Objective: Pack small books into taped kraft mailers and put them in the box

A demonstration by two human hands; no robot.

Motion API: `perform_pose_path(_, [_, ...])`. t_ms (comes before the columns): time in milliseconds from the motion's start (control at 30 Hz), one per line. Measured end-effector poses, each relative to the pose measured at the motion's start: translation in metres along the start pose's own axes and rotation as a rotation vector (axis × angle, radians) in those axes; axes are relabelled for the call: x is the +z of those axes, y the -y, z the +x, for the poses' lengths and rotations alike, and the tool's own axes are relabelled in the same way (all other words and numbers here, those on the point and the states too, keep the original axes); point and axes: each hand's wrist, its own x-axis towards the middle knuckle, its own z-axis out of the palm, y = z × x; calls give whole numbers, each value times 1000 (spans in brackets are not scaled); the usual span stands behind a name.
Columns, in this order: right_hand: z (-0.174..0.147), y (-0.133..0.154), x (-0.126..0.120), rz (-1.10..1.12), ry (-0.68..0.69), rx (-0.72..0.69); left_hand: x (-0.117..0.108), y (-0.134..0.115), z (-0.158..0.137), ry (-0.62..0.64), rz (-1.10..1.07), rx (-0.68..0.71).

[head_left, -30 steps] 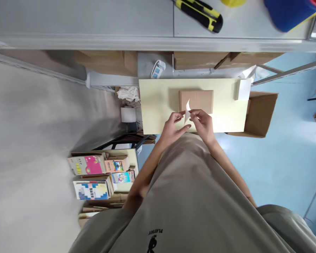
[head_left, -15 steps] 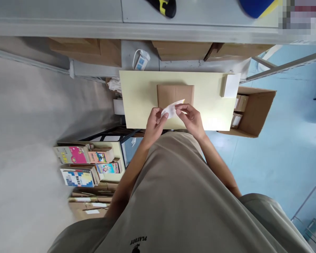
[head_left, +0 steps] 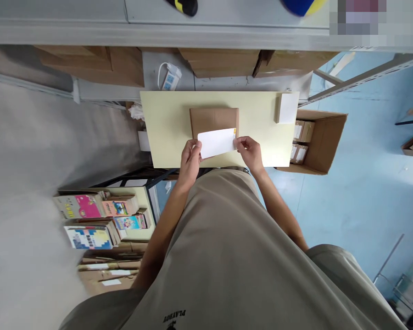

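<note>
A white paper label [head_left: 216,142] with a small yellow mark at its upper right corner is stretched between my hands. My left hand [head_left: 190,160] is closed on its left edge, thumb on top. On the right edge, my right hand [head_left: 249,151] pinches the label between thumb and fingertips. Beneath it, partly covered, a closed brown cardboard box [head_left: 214,118] rests on the pale yellow table [head_left: 165,133]. Whether the label touches the box I cannot tell.
At the table's right end lies a white box [head_left: 287,108]. An open carton [head_left: 326,142] with small boxes stands beyond that edge. Behind are a power strip [head_left: 170,79] and large cartons [head_left: 223,63] on a shelf. Books [head_left: 89,236] are stacked at the lower left.
The label was curled and tilted; now it lies flat and taut. My hands have moved apart, the right one shifting to the label's right edge. The whole view has shifted a little.
</note>
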Motion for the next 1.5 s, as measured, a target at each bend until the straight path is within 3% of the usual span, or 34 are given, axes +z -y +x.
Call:
perform_pose_path(200, [-8, 6, 8, 32, 6, -47, -6, 15, 4, -4, -20, -22])
perform_pose_path(400, [-18, 12, 19, -31, 3, -138, -21, 42, 28, -91, 106, -80])
perform_pose_path(567, [14, -3, 26, -125, -59, -76, -23, 51, 68, -101, 170, -21])
perform_pose_path(733, [58, -16, 38, -254, -137, 56, -8, 55, 115, -107, 204, -42])
perform_pose_path(867, [74, -18, 47, -352, -188, 112, 2, 58, 135, -145, 261, -27])
perform_pose_path(1500, [87, -24, 57, -512, -210, 176, 13, 62, 149, -193, 362, -65])
